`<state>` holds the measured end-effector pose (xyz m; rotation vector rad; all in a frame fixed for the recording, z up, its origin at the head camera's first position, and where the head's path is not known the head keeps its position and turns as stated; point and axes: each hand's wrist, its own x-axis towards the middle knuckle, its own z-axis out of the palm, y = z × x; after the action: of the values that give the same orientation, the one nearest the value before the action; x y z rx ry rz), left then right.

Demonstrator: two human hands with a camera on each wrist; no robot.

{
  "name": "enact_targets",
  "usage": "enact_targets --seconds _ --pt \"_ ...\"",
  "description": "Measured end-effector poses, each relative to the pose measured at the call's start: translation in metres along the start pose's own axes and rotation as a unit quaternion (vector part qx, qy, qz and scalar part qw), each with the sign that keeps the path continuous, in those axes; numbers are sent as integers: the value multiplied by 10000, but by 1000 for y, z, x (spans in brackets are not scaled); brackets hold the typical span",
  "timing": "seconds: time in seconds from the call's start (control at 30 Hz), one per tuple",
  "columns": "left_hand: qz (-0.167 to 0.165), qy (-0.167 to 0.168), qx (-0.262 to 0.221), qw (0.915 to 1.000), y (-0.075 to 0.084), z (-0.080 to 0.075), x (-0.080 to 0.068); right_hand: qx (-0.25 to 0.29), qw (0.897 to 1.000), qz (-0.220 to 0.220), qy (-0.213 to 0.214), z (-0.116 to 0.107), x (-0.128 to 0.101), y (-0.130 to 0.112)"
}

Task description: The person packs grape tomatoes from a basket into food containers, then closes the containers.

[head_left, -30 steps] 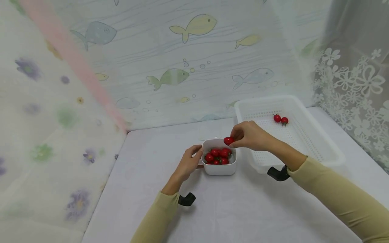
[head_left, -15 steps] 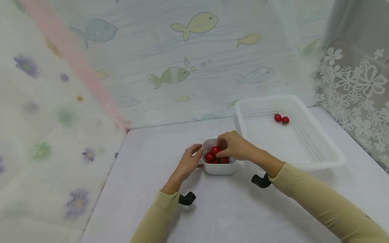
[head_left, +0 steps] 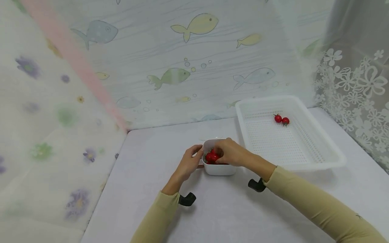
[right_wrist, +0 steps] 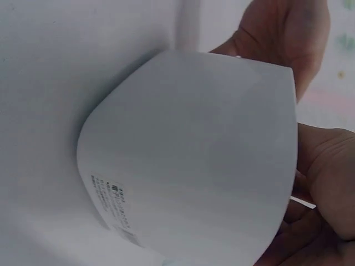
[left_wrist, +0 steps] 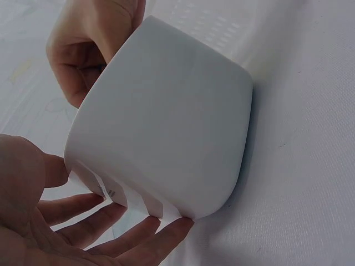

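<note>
Your left hand (head_left: 188,162) rests against the left wall of the small white bowl (head_left: 219,168), fingers loosely spread along its side and steadying it; the left wrist view shows the fingertips (left_wrist: 166,233) touching the bowl's base edge, not wrapped around it. The bowl stands upright on the tabletop (head_left: 225,209), near the middle, with a heap of cherry tomatoes (head_left: 211,157) inside.

Your right hand (head_left: 232,152) is down in the bowl's mouth, fingers curled over the tomatoes. Whether it has one pinched is hidden by the knuckles, so I cannot tell.

To the right, just beside the bowl, sits the white perforated basket (head_left: 313,135), with two tomatoes (head_left: 281,119) lying close together near its far end.

By my reading, you are at the picking step: reaching into the heap for one fruit. The next move probably calls for a light pinch, a straight lift clear of the rim, and your left hand keeping the bowl from sliding.
</note>
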<state>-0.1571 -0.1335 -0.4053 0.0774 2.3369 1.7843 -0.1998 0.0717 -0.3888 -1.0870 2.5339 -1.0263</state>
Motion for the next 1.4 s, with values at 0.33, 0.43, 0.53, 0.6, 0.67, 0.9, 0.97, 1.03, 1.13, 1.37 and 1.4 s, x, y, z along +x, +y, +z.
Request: enact_targets --seconds 0.33,0.43,0.53,0.6,0.67,0.9,0.97,1.03,1.13,1.37,1.4 --pt "73 15 -14 10000 -25 -1 13 -119 9996 -239 -61 3 1 4" --pt "109 8 -37 9999 -26 -2 13 -171 9994 -271 -90 -1 -2 -1" --pt "93 1 -26 10000 -27 -2 13 -198 9995 -169 -161 -8 -7 -8" --pt "72 10 6 10000 -27 -3 13 -325 9993 -74 -166 -14 -11 -12" --pt "38 23 38 10000 -27 -3 13 -533 9985 10 -138 -21 -15 -15" --pt "34 64 93 9999 -25 -3 14 -1002 9946 251 -76 -49 -34 -20" --pt "42 72 101 9999 -24 -3 14 -1066 9939 284 -55 -58 -39 -20" --pt "44 83 101 9999 -24 -3 14 -1176 9927 261 -42 -66 -43 -18" --pt "45 103 125 9999 -24 -3 15 -1281 9914 274 -19 -76 -48 -14" --pt "7 76 64 10000 -24 -3 13 -1267 9915 297 44 -94 -58 -1" --pt "3 72 64 10000 -25 -2 13 -1259 9915 324 45 -97 -59 1"
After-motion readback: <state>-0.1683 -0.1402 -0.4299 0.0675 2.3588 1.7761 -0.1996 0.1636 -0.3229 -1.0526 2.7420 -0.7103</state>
